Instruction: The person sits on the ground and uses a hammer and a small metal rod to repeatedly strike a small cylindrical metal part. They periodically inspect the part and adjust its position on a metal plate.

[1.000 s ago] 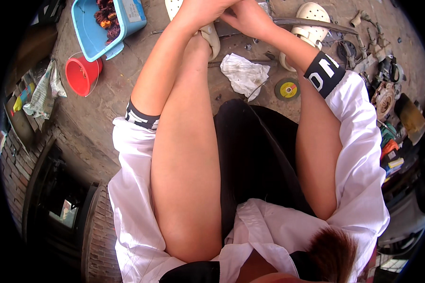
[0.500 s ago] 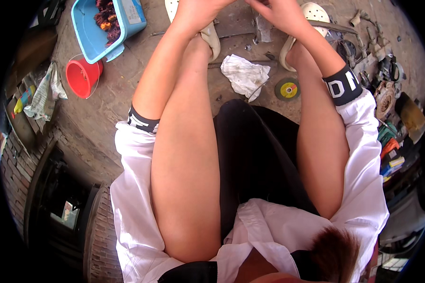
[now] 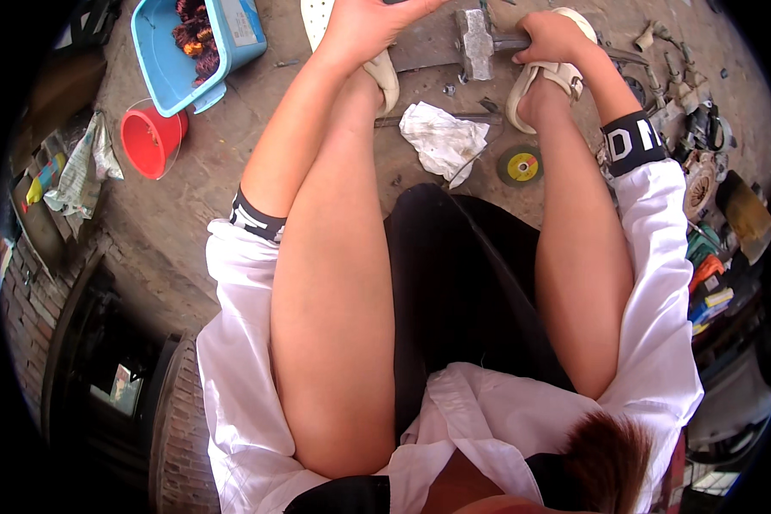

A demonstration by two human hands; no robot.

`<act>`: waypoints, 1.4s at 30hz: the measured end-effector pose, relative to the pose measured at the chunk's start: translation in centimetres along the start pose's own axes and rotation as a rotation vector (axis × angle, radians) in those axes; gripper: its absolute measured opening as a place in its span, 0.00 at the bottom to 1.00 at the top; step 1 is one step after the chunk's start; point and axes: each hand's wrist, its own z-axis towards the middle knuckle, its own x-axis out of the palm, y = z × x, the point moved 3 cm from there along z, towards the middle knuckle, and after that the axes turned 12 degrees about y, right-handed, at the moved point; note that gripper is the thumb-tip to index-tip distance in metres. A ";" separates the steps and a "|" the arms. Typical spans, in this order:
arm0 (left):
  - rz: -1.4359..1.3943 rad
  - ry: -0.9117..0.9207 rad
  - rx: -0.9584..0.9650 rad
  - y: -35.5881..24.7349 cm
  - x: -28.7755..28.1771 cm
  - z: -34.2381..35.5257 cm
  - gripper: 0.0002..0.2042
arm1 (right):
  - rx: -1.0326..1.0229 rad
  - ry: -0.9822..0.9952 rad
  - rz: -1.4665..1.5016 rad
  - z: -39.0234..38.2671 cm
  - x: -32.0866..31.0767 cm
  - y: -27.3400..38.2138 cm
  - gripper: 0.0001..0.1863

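Note:
My right hand (image 3: 550,38) is closed around the handle of a hammer (image 3: 475,44), beside my right shoe. The hammer's blocky, worn grey metal head points left, toward the middle. At the upper edge, my left hand (image 3: 364,30) is partly cut off by the frame. Its thumb stretches right, and a dark sliver of something I cannot make out shows under it. Below the hammer a crumpled white cloth (image 3: 444,141) lies on the ground. A yellow and black grinding disc (image 3: 520,164) lies flat to its right.
A blue plastic tub (image 3: 158,73) with dark reddish pieces stands at the upper left, above a small red bucket (image 3: 141,141). Metal parts (image 3: 702,124) clutter the right side. My cream shoes (image 3: 385,81) flank the work spot. A flat metal bar (image 3: 424,56) lies behind the hammer.
My hands have moved apart. The right hand has gone right and down and now grips the hammer handle; the hammer's head shows more fully. The left hand has shifted slightly.

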 end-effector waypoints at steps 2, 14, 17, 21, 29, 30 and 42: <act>-0.010 -0.004 0.035 0.3 -0.2 0.2 0.07 | -0.068 0.069 0.001 1.7 0.9 -1.3 0.23; -0.039 -0.029 0.037 -0.1 -0.5 -0.5 0.07 | 0.062 -0.250 0.248 -2.8 1.3 3.4 0.21; 0.021 -0.044 0.130 0.5 -0.2 -0.2 0.07 | 0.161 -0.476 0.181 -2.6 1.9 3.7 0.21; -0.041 -0.020 0.081 0.4 -0.3 -0.3 0.07 | 0.144 -0.710 0.134 -1.7 2.6 3.8 0.19; 0.036 -0.080 0.161 1.2 -0.9 -0.1 0.07 | -0.132 -0.691 0.281 -3.6 2.8 2.0 0.25; 0.047 -0.088 0.159 1.1 -0.8 -0.2 0.07 | -0.118 -0.677 0.331 -3.8 2.9 1.8 0.27; -0.033 0.010 0.157 0.4 -0.1 0.0 0.07 | 0.162 -0.470 0.542 -6.7 -0.4 2.5 0.28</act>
